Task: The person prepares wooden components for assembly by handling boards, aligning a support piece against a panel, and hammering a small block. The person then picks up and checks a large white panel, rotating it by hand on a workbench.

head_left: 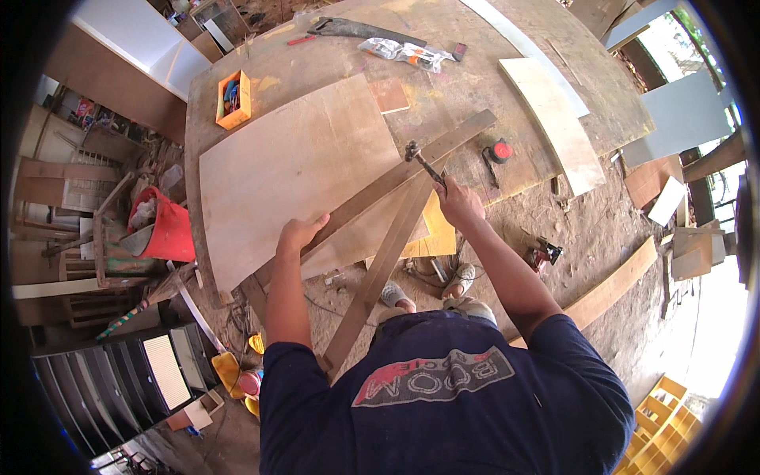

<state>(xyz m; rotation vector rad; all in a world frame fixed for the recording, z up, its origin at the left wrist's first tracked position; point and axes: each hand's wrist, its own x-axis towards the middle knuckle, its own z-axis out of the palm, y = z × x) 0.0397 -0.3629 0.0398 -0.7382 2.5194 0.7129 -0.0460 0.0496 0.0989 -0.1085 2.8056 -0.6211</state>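
Observation:
My right hand [461,203] is closed round the handle of a hammer [428,165]. The hammer's head lies over a long brown wooden bar [372,188], which slants across the table edge; whether it touches the wood, I cannot tell. Farther down the same bar, my left hand [299,234] grips it, thumb lying on top and the other fingers mostly hidden. A second wooden bar [385,265] meets the first near the hammer and runs down beside my body. Under the long bar rests a large pale plywood sheet [293,162].
The worktable [475,95] also bears a tape measure [499,151], a handsaw [368,32], a plastic-wrapped packet [405,54], an orange box [233,100] and a pale board [552,123]. A red bucket [168,226] stands left; a power tool [544,253] lies on the floor at right.

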